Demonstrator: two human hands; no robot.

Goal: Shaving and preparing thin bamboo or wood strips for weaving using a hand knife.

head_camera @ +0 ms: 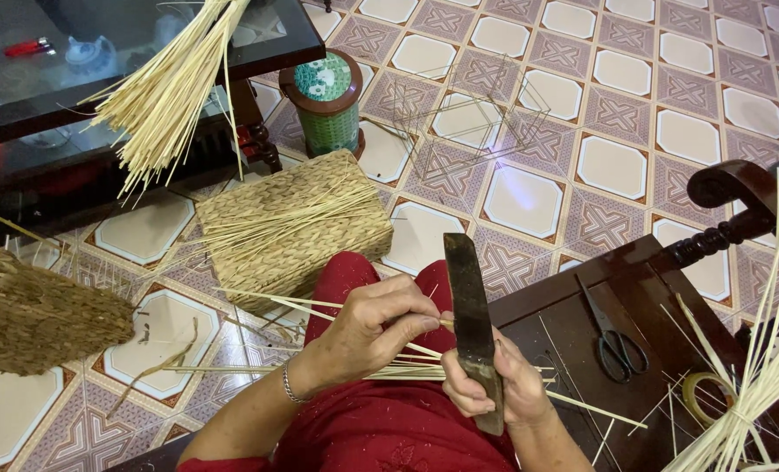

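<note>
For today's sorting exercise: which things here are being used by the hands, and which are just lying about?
In use: knife in right hand; straw strips held by left hand.

Lying about: scissors, tape roll, woven basket, wire frame, green spool.

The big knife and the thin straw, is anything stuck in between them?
Nothing visible sits between them. The right hand holds the knife upright by its handle, and the left hand pinches a thin straw and brings its end right against the blade. Other straws lie underneath, across the lap, not in the gap.
</note>
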